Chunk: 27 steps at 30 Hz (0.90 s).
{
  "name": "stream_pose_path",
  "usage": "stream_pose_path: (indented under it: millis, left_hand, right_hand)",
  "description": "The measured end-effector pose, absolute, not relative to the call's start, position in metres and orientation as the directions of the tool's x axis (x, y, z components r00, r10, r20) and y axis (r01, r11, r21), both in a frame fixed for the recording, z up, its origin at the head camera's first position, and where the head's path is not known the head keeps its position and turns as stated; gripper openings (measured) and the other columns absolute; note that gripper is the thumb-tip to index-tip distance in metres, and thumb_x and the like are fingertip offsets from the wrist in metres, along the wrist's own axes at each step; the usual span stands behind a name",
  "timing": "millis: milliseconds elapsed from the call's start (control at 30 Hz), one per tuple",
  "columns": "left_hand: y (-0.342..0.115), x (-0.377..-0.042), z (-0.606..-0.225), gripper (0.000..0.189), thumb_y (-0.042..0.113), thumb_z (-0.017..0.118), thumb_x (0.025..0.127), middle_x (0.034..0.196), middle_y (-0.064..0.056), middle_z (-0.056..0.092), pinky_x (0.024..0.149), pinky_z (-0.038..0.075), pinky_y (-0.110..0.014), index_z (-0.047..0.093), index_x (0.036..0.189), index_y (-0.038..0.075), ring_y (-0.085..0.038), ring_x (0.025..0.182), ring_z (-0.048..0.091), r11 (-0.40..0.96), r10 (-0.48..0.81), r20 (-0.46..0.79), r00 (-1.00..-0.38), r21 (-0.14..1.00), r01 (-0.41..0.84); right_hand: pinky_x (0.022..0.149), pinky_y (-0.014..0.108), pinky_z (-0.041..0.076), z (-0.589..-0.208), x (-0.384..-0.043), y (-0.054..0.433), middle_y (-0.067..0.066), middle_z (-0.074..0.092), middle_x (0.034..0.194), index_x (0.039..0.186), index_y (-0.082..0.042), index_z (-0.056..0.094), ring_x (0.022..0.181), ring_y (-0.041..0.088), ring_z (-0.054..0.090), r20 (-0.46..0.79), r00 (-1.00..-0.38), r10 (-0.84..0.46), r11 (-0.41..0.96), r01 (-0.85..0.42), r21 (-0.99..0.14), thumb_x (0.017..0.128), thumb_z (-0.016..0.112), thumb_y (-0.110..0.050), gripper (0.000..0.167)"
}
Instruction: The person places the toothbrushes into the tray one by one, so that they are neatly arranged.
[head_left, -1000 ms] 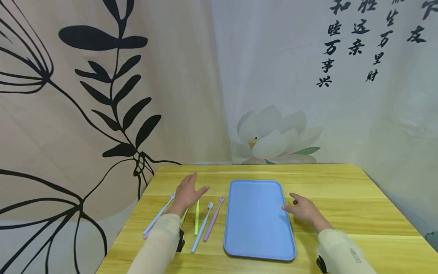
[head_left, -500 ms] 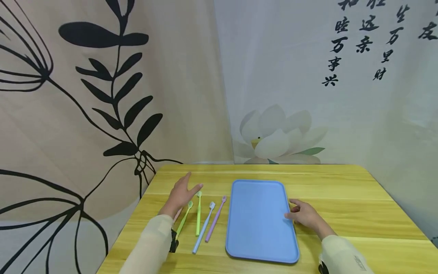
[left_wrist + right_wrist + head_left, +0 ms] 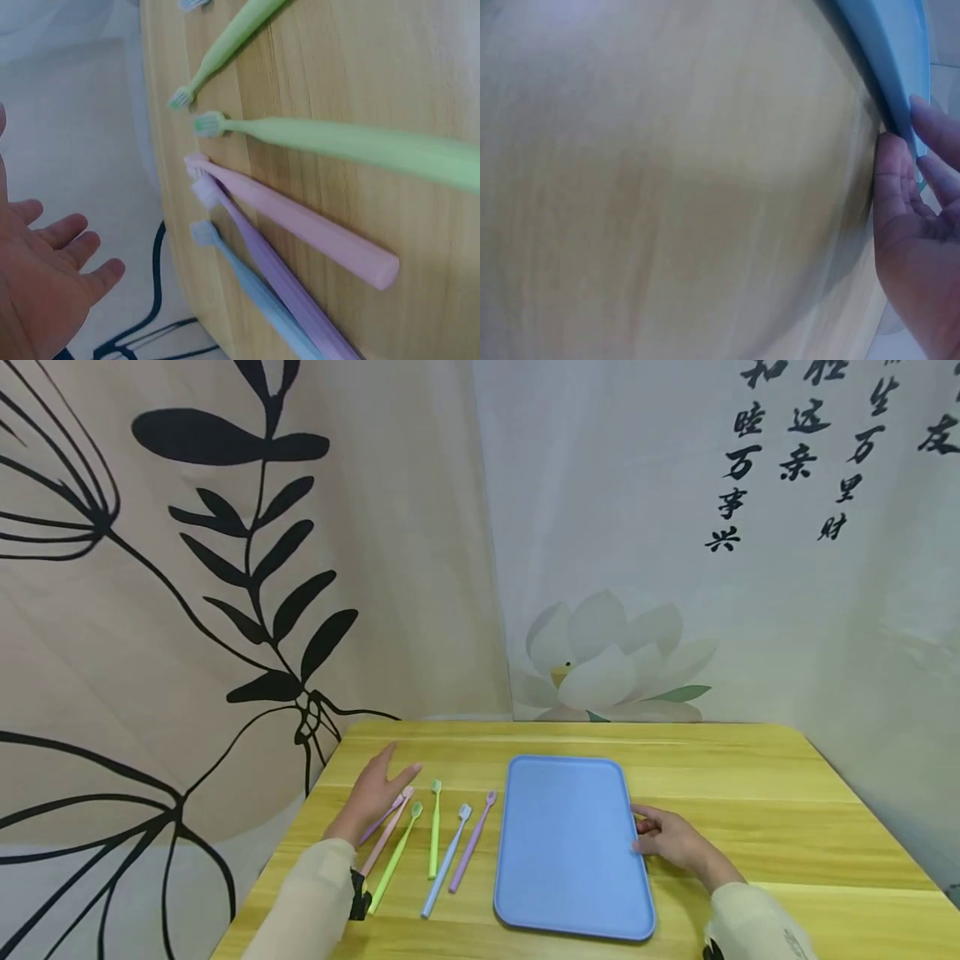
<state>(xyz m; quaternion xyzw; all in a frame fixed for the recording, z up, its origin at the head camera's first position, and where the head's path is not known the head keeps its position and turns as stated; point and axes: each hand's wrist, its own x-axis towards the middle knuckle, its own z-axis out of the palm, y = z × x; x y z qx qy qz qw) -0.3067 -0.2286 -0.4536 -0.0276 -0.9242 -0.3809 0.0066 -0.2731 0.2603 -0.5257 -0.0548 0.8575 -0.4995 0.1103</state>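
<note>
My left hand (image 3: 372, 795) hovers with spread fingers over the left group of toothbrushes, holding nothing. Below it lie a pink toothbrush (image 3: 307, 225), a purple toothbrush (image 3: 274, 266) and a light blue toothbrush (image 3: 259, 289), their heads close together. To their right are a green toothbrush (image 3: 396, 860), a second green toothbrush (image 3: 434, 835), a blue toothbrush (image 3: 446, 862) and another purple toothbrush (image 3: 472, 843). With thumb and finger, my right hand (image 3: 675, 843) pinches the right rim of a blue tray (image 3: 573, 852), which lies flat.
A wooden table (image 3: 810, 835) carries everything, its far edge close to a printed curtain (image 3: 420, 568). Black wristbands sit at both cuffs; the left wristband (image 3: 360, 896) overlaps toothbrush handles in the head view.
My left hand has moved left, uncovering the pink and one purple toothbrush in the head view. My right hand has closed in on the tray's right rim.
</note>
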Motion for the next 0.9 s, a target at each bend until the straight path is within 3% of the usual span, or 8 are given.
stream_pose_path:
  millis: [467,633,900]
  left_hand:
    - [-0.268,-0.301,-0.459,0.091,0.065,0.046,0.096,0.158,-0.025,0.022,0.11,0.025,-0.064,0.012,0.159,0.009,-0.047,0.142,0.024,0.691,-0.021,-0.024,-1.0,0.722,-0.031]
    - [-0.283,-0.297,-0.463,0.086,0.057,0.049,0.099,0.153,-0.028,0.03,0.107,0.031,-0.063,0.014,0.159,0.006,-0.047,0.139,0.031,0.695,-0.043,-0.045,-0.998,0.716,-0.062]
    - [-0.302,-0.291,-0.471,0.079,0.049,0.057,0.098,0.132,-0.03,0.052,0.096,0.043,-0.057,0.034,0.148,-0.007,-0.042,0.12,0.051,0.753,-0.064,0.003,-0.998,0.656,-0.046]
  right_hand:
    - [0.077,0.029,0.05,-0.531,-0.269,0.256,0.015,0.059,0.106,0.142,0.013,0.041,0.096,0.025,0.055,-0.112,-0.98,-0.162,0.46,0.025,-0.887,0.082,0.071,0.006,0.068]
    - [0.079,0.031,0.051,-0.53,-0.269,0.254,0.016,0.058,0.107,0.142,0.013,0.041,0.098,0.026,0.054,-0.126,-0.98,-0.155,0.456,0.043,-0.889,0.083,0.07,0.007,0.067]
    - [0.081,0.034,0.051,-0.533,-0.271,0.256,0.013,0.058,0.106,0.143,0.011,0.042,0.098,0.026,0.054,-0.135,-0.981,-0.143,0.463,0.055,-0.885,0.083,0.07,0.006,0.066]
